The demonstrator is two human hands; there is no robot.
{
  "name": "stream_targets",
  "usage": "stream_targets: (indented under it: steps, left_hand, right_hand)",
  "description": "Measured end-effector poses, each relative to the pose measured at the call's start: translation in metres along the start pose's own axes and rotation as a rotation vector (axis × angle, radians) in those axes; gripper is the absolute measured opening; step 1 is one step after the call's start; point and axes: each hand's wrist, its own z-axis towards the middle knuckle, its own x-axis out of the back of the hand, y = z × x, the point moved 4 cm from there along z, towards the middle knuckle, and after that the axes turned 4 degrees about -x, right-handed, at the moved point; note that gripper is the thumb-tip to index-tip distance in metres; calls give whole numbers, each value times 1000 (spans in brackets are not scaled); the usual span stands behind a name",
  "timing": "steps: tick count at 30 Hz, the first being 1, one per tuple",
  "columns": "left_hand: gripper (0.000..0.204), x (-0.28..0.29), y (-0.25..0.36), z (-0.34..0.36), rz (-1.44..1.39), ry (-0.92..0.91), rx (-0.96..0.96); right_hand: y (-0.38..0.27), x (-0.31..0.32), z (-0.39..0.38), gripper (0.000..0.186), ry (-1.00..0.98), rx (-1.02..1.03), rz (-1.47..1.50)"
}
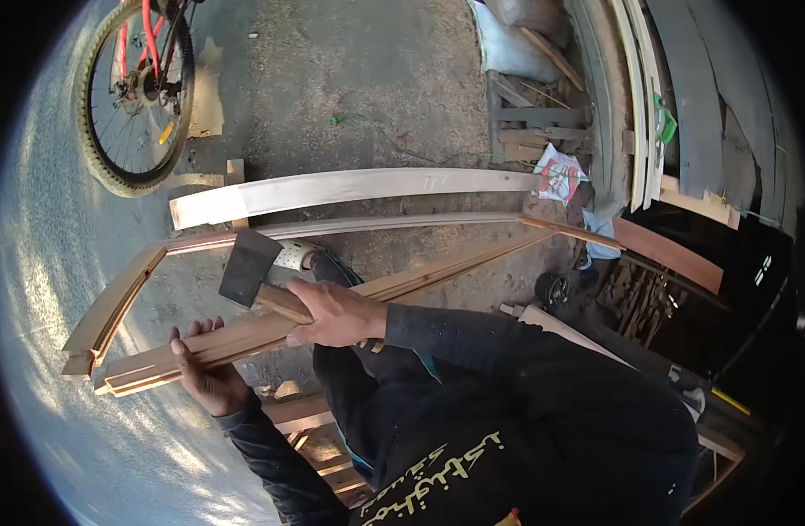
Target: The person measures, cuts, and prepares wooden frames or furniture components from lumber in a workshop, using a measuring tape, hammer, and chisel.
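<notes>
From the right hand (337,314) juts a black-headed tool (250,268).

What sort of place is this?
Likely a makeshift, perhaps open-air, woodworking spot: the right hand grips a black-headed mallet, the left hand holds a long wooden piece, and a bicycle stands nearby on rough ground.
</notes>
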Motion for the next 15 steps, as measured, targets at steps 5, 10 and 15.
stream_targets:
  steps: [5, 10, 15]
  left_hand:
    - [43, 7, -11, -17, -33, -29, -6]
    - [41, 114, -43, 30, -57, 13, 125]
    - [34, 146, -51, 77, -49, 5, 112]
  right_hand:
    - [17, 17, -80, 63, 109, 86, 104]
    - [77, 18, -203, 63, 371, 72, 116]
    - [203, 28, -315, 65, 511, -203, 206]
